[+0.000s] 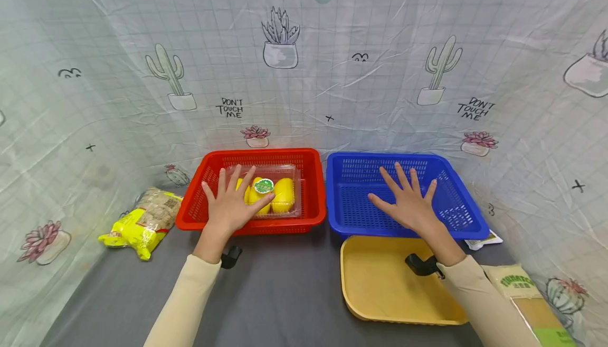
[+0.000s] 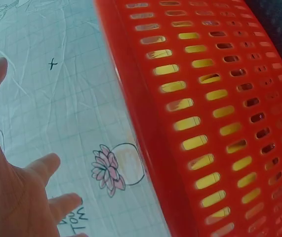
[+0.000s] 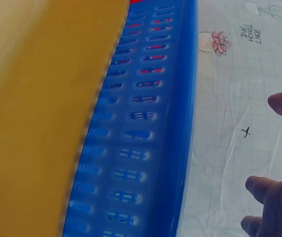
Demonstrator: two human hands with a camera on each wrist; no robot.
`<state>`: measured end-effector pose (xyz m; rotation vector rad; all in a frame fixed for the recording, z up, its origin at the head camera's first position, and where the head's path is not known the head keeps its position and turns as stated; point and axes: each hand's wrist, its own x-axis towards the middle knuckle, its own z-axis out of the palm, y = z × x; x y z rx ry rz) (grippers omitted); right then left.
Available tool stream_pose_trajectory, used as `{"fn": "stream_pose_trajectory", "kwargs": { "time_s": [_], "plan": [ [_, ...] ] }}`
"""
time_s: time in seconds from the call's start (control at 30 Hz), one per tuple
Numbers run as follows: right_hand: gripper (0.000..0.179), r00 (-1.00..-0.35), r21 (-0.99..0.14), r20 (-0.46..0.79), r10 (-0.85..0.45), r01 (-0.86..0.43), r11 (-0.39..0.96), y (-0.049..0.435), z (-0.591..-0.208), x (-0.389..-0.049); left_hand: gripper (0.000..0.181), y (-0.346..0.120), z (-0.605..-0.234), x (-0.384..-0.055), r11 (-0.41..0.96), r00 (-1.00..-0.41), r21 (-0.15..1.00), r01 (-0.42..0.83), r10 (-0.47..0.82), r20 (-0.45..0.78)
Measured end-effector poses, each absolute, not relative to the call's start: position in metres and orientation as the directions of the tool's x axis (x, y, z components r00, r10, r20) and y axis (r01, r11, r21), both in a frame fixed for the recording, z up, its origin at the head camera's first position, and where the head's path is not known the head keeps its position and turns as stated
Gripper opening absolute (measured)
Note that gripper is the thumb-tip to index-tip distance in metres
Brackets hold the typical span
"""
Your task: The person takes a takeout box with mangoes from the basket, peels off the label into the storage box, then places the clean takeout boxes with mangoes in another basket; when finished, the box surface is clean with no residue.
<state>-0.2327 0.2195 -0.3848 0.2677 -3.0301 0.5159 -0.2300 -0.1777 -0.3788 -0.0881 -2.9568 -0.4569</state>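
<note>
While the left hand (image 1: 228,207) and the right hand (image 1: 412,207) hang with fingers spread, gripping nothing, they appear over one red basket (image 1: 280,225) and one blue basket (image 1: 351,204), both along the far edge of the table (image 1: 271,294). One clear box (image 1: 272,184) sits in the red basket, toward its right edge, holding at least three yellow fruits (image 1: 283,196). One yellow tray (image 1: 385,289) lies just beside the blue basket's near edge. One yellow bag (image 1: 142,225) lies by the table's left edge; one beige bag (image 1: 527,299) and one small packet (image 1: 488,240) lie by its right.
</note>
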Motion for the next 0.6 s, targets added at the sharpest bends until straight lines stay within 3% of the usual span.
{"fn": "stream_pose_trajectory", "kwargs": {
  "time_s": [0.6],
  "plan": [
    [0.082, -0.960, -0.361, 0.140, -0.244, -0.279, 0.890, 0.188, -0.382, -0.231, 0.090, -0.194, -0.387, -0.213, 0.950, -0.987, 0.304, 0.069, 0.020, 0.162]
  ]
}}
